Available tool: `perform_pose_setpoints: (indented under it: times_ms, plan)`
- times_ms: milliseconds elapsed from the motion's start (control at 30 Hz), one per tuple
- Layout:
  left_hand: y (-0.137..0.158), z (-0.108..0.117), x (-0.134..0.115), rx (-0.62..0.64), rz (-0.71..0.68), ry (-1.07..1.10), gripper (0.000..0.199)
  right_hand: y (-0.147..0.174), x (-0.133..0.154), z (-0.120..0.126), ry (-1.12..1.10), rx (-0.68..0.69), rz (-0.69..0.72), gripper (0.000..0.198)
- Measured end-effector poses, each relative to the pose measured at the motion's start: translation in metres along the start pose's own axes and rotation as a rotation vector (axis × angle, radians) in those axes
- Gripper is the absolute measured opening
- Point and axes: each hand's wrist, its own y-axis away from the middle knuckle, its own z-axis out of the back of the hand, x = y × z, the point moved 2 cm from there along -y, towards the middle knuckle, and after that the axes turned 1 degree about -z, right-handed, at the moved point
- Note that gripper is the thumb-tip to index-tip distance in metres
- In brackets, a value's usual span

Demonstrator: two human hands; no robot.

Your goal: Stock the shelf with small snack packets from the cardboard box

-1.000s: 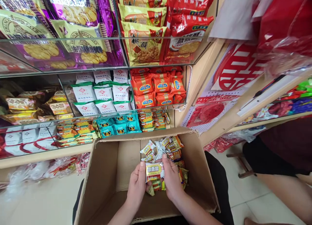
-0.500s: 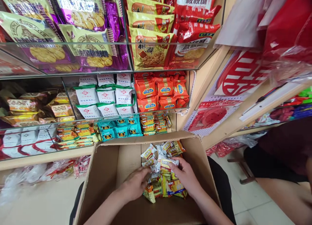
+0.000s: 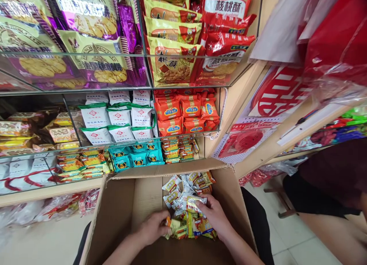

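Inside a cardboard box [image 3: 114, 204] lies a pile of small wrapped snack packets [image 3: 197, 181], some silver-white and some yellow. My right hand [image 3: 216, 217], on the pile's right side, grips a silver-and-yellow snack packet [image 3: 191, 202] between thumb and fingers. At the left edge of the pile, my left hand [image 3: 153, 228] has its fingers closed on a yellow snack packet [image 3: 173, 223], partly hidden by them. A blue-and-yellow packet [image 3: 203, 226] lies just below my right hand.
Behind the box stand glass-fronted shelves with bagged biscuits [image 3: 174, 62], red packets [image 3: 169, 108], white-and-green packets [image 3: 119, 117] and teal packets [image 3: 140, 158]. Red plastic bags [image 3: 338, 39] hang at upper right. A seated person [image 3: 323, 181] is at the right.
My left hand has moved slightly left and down and taken hold of a yellow packet. My right hand still holds the silver-and-yellow packet. The view has shifted a little.
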Motion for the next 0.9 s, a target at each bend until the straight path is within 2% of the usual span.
perform_pose_setpoints:
  times_ms: [100,167,267,333,367,433,533,600,667,733,800,900]
  plan:
    - [0.0,0.005,-0.009,-0.019,-0.006,0.244,0.037,-0.007,-0.01,0.004,0.253,-0.052,0.045,0.028]
    - [0.001,0.004,-0.016,-0.022,0.005,0.385,0.043,-0.011,-0.017,0.007,0.327,-0.068,0.041,0.028]
    - [0.004,0.002,-0.026,-0.045,0.046,0.531,0.04,-0.008,-0.016,0.008,0.394,-0.121,0.069,0.028]
    - [0.005,0.001,-0.033,-0.067,0.062,0.595,0.037,-0.002,-0.005,0.005,0.433,-0.156,0.162,0.024]
    - [0.005,0.0,-0.037,-0.076,0.062,0.621,0.035,0.002,0.002,0.001,0.416,-0.135,0.219,0.023]
    - [0.005,-0.002,-0.044,-0.087,0.039,0.661,0.034,0.01,0.015,-0.01,0.274,0.027,0.294,0.026]
    - [0.004,-0.006,-0.055,-0.103,-0.03,0.704,0.035,0.018,0.028,-0.028,-0.044,0.3,0.233,0.031]
    - [0.006,-0.008,-0.059,-0.137,-0.053,0.729,0.038,0.021,0.033,-0.034,-0.17,0.326,0.191,0.031]
    - [0.01,-0.008,-0.062,-0.2,-0.033,0.743,0.041,0.022,0.036,-0.034,-0.214,0.262,0.224,0.027]
    - [0.015,-0.009,-0.064,-0.222,0.038,0.808,0.046,0.024,0.04,-0.03,-0.131,0.147,0.36,0.024]
    - [0.02,-0.012,-0.068,-0.16,0.109,0.996,0.049,0.03,0.046,-0.027,0.042,0.066,0.568,0.026]
    - [0.023,-0.014,-0.075,-0.127,0.096,1.296,0.04,0.041,0.051,-0.025,0.191,0.123,0.831,0.036]
